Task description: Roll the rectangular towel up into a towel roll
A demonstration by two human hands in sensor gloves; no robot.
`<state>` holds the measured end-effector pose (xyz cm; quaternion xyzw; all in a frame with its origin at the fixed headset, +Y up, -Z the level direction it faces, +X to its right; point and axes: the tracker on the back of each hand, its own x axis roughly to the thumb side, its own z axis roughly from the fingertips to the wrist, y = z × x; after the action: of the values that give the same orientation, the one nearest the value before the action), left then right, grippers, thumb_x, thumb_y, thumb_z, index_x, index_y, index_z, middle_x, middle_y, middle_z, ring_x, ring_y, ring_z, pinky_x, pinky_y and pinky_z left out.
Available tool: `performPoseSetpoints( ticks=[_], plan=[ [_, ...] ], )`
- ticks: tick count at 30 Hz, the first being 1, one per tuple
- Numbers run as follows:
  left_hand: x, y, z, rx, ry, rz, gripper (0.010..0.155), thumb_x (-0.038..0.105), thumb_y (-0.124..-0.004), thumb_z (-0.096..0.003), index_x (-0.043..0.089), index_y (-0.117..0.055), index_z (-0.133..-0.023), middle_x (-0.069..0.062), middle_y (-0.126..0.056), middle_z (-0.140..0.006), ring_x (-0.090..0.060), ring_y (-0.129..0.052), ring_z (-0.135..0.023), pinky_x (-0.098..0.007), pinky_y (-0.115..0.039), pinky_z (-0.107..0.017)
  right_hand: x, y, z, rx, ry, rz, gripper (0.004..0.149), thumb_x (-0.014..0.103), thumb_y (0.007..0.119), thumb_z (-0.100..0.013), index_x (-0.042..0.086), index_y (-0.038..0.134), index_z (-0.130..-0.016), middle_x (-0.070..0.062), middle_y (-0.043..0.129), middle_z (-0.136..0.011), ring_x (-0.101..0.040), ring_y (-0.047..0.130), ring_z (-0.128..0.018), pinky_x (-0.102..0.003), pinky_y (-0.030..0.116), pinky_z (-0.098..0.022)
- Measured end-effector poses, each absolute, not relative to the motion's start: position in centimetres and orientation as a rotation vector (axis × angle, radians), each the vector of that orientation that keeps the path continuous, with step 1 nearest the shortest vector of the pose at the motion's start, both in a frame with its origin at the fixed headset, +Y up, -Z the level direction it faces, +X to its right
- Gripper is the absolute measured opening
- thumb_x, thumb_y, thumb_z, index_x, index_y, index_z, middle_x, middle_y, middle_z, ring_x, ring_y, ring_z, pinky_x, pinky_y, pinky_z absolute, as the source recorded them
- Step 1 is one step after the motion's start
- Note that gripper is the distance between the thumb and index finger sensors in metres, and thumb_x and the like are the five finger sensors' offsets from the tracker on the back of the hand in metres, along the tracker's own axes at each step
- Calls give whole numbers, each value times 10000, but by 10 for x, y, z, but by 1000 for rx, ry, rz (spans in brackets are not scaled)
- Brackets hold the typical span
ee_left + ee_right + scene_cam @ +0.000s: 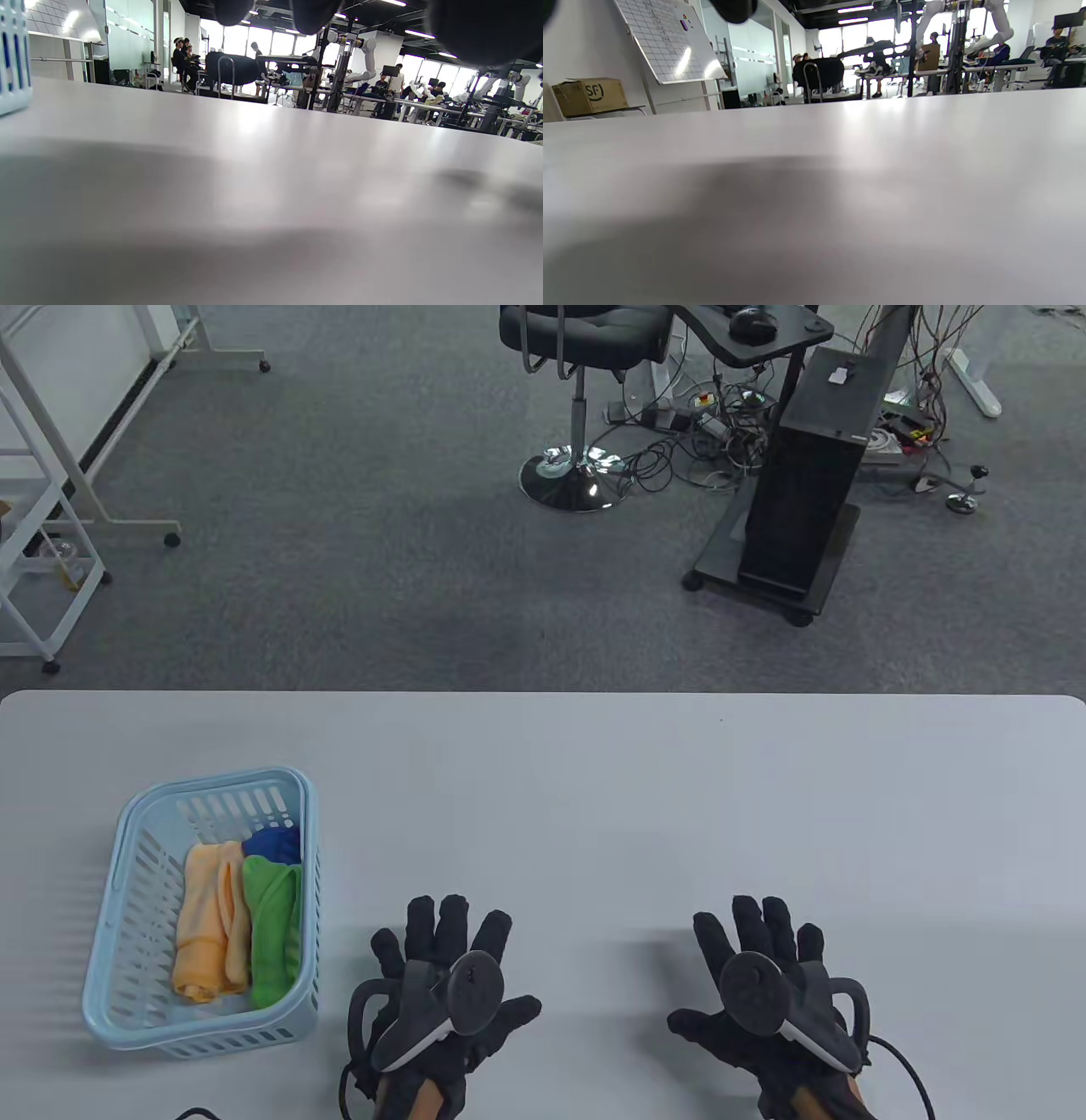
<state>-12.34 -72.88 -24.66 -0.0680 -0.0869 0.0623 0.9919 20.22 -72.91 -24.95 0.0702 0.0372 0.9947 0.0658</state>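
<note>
Three towels lie in a light blue basket (127, 848) at the table's left: an orange one (208, 929), a green one (276, 929) and a blue one (273, 843) behind them. My left hand (445, 963) lies flat on the table, fingers spread, just right of the basket and holds nothing. My right hand (759, 963) lies flat with fingers spread at the front right, also holding nothing. In the left wrist view only fingertips (314, 15) show at the top edge, and the basket's corner (12, 55) shows at the left. The right wrist view shows one fingertip (734, 10) above bare table.
The white table (594, 797) stretches wide between and beyond my hands. Past its far edge are grey carpet, an office chair (581, 390) and a black computer stand (802, 492).
</note>
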Motion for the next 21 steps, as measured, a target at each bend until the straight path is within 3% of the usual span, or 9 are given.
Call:
performPoseSetpoints(
  ticks=[21],
  plan=[
    [-124, -731, -246, -175, -157, 140, 966, 786, -700, -337, 363, -432, -1163, -194, -366, -1239, -526, -260, -1109, -814, -298, -655, 203, -732, -252, 199, 187, 2963, 1019, 715, 712, -221, 248, 382, -1064, -163, 207, -1084, -428, 172, -1003, -717, 198, -661]
  ],
)
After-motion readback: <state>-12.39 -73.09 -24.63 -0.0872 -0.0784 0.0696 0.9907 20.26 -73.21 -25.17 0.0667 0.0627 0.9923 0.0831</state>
